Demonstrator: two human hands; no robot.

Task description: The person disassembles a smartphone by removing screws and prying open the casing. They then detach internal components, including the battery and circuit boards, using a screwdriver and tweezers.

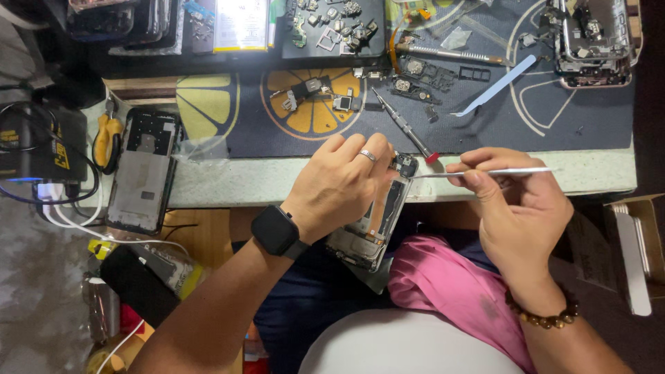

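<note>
Head view: the left hand (339,183) clamps its grip on an opened phone (370,225) at the desk (263,181) front edge; the right hand (516,208) pinches a thin metal tool (485,172).

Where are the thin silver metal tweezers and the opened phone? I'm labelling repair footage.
Thin silver metal tweezers (485,172): head view, mid-shaft beyond the right hand's fingers.
Opened phone with exposed dark frame (377,225): head view, bare inner frame beside the left hand.

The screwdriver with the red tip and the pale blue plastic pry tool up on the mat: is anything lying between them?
In the head view, only bare dark mat separates the screwdriver from the pry tool; small black phone parts sit just above that stretch.
</note>
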